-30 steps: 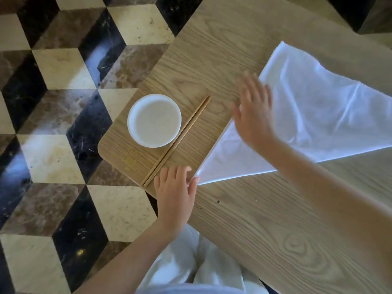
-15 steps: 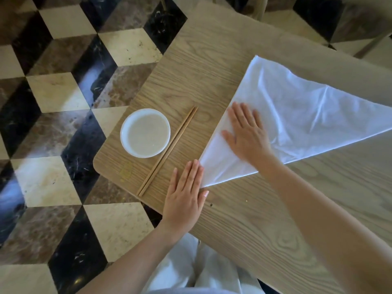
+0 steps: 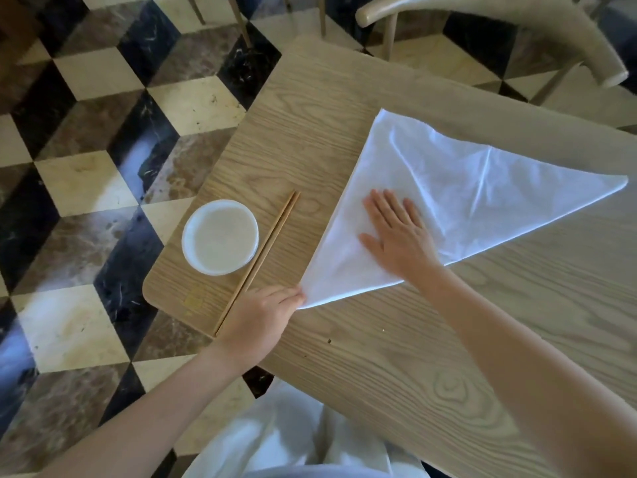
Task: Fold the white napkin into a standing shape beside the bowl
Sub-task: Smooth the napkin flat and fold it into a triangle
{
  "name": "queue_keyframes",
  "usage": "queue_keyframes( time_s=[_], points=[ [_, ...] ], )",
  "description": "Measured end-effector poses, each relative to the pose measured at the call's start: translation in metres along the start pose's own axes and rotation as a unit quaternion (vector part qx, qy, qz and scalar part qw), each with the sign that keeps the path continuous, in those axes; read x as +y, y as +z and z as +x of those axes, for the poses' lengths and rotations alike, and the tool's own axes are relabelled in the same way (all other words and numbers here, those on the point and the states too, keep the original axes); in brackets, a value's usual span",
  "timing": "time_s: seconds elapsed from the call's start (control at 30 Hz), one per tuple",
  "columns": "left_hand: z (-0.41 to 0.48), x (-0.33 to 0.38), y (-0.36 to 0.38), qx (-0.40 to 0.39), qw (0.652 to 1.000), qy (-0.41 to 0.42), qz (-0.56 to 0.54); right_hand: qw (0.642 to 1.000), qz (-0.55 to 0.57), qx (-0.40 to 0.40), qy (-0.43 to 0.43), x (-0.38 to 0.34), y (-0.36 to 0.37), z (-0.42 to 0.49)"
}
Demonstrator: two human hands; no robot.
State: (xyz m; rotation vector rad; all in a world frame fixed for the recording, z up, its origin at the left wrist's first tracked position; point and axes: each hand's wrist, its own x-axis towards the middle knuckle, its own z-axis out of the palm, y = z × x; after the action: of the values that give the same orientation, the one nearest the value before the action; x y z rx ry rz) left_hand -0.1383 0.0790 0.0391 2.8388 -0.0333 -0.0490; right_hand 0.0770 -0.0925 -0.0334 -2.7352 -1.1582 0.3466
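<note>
The white napkin (image 3: 458, 188) lies flat on the wooden table (image 3: 396, 357), folded into a large triangle with creases across it. My right hand (image 3: 396, 236) rests flat on its near-left part, palm down and fingers spread. My left hand (image 3: 262, 315) is at the napkin's nearest corner, its fingertips pinching that tip. The white bowl (image 3: 220, 236) stands near the table's left corner, to the left of the napkin.
A pair of wooden chopsticks (image 3: 258, 260) lies between the bowl and the napkin, its near end under my left hand. A pale chair (image 3: 482, 15) stands beyond the table's far edge. The chequered marble floor (image 3: 86, 167) lies to the left.
My left hand has gone from lying flat beside the napkin's near corner to pinching that corner. My right hand stays flat on the cloth. The view has tilted up.
</note>
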Motion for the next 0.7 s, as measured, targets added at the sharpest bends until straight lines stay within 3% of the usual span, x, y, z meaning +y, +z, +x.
queue_keyframes(
  time_s=[0.27, 0.4, 0.53, 0.6, 0.7],
  points=[
    [0.009, -0.004, 0.0, -0.028, 0.998, 0.034, 0.044, 0.993, 0.001, 0.001, 0.122, 0.079, -0.027, 0.066],
    [0.007, 0.0, -0.002, -0.048, 0.997, 0.014, 0.053, 0.988, 0.007, -0.03, 0.153, 0.071, -0.042, 0.074],
    [0.015, 0.001, -0.018, -0.084, 0.992, -0.083, -0.041, 0.994, 0.088, -0.068, 0.02, 0.004, -0.031, 0.034],
    [0.026, 0.001, -0.034, -0.045, 0.984, -0.118, -0.126, 0.981, 0.15, -0.106, -0.055, -0.019, -0.023, -0.002],
    [0.059, 0.001, -0.06, 0.029, 0.948, -0.188, -0.254, 0.957, 0.272, -0.077, -0.058, -0.021, -0.031, -0.04]
  ],
)
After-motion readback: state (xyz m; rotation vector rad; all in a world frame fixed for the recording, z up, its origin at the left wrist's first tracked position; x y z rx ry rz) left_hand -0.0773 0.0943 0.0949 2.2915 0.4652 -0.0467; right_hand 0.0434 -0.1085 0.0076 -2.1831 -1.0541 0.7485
